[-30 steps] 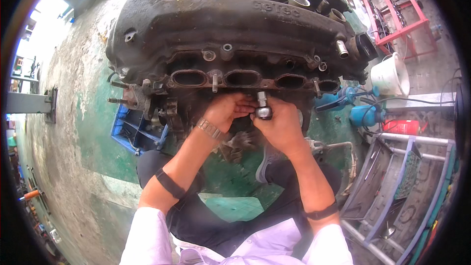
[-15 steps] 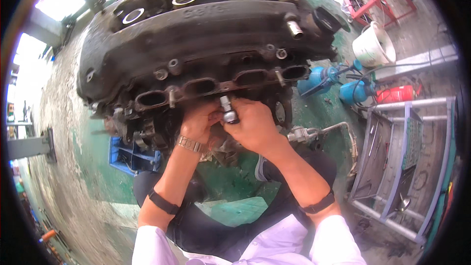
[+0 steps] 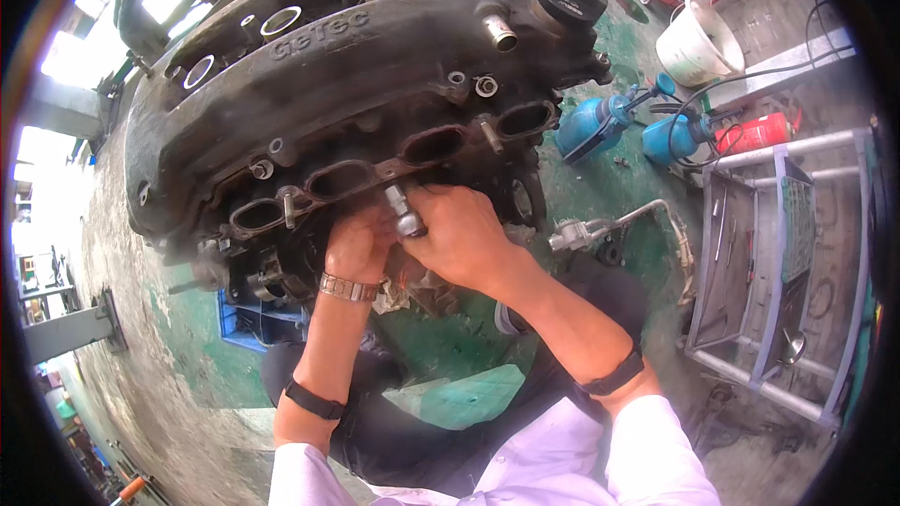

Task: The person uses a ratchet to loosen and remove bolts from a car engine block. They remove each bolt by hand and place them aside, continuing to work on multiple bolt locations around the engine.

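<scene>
The large dark engine (image 3: pixel 333 75) spans the upper middle, with a row of oval ports (image 3: pixel 339 178) facing me. My right hand (image 3: pixel 455 230) is closed round a chrome socket tool (image 3: pixel 406 215) just below the middle ports, its knuckles under the port flange. My left hand (image 3: pixel 354 242) reaches beside it under the flange, fingers curled and partly hidden, so I cannot make out what it grips. A crumpled rag-like object (image 3: pixel 394 296) is below my hands.
Blue plastic crate (image 3: pixel 239 319) lies left below the engine. At right are blue pump cans (image 3: pixel 591 126), a white bucket (image 3: pixel 694 42), red cylinder (image 3: pixel 753 136), metal pipe fitting (image 3: pixel 569 234) and metal trolley (image 3: pixel 825 281). A steel post arm (image 3: pixel 61 328) is far left.
My view has swung so the engine appears farther left and more tilted. Both hands and the chrome tool sit farther left in the picture, still under the ports.
</scene>
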`<state>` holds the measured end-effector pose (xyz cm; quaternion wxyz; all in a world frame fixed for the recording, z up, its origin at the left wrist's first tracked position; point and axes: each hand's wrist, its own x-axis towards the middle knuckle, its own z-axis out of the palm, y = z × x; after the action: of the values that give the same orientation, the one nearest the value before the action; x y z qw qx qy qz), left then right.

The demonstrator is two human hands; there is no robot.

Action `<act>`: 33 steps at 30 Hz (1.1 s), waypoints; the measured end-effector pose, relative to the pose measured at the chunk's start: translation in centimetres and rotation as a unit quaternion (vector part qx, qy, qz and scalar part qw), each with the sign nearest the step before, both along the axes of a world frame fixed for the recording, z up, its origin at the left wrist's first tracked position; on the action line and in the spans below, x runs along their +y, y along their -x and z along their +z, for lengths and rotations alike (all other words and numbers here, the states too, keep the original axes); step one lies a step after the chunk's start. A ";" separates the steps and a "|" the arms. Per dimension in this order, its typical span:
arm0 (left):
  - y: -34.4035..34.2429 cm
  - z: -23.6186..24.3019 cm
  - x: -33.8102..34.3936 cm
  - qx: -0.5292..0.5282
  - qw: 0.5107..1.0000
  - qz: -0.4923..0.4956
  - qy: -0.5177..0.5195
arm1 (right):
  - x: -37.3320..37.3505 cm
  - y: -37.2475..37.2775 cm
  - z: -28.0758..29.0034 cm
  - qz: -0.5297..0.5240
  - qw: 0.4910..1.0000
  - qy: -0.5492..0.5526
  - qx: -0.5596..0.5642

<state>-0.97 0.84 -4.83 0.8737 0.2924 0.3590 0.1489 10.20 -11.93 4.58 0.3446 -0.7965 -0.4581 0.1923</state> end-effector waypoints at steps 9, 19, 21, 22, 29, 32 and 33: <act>0.1 0.9 -0.2 0.038 0.999 0.011 -0.028 | 0.0 0.0 -0.2 0.007 1.000 -0.005 -0.015; 0.4 1.1 0.1 0.057 0.993 -0.027 -0.096 | -0.2 0.0 -0.1 0.011 1.000 -0.015 -0.019; 0.0 1.4 -0.1 0.070 0.993 -0.028 -0.092 | -0.3 0.1 0.2 0.012 1.000 -0.008 -0.016; -0.2 1.6 -0.2 0.059 0.994 -0.029 -0.085 | -0.4 0.2 0.5 0.011 1.000 -0.003 -0.016; -0.3 3.0 -0.1 0.142 0.981 -0.080 -0.106 | -2.0 0.3 2.9 0.060 0.997 0.049 0.029; 1.0 4.0 -1.2 0.127 0.973 -0.126 -0.145 | -3.2 0.4 3.6 0.072 0.993 0.087 0.038; 1.2 4.4 -1.6 0.109 0.976 -0.125 -0.141 | -3.7 0.4 3.7 0.070 0.993 0.091 0.035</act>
<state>-2.13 -0.79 -0.46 0.7910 0.4697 0.3882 0.0547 9.82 -15.59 8.25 0.2725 -0.7835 -0.4808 0.2841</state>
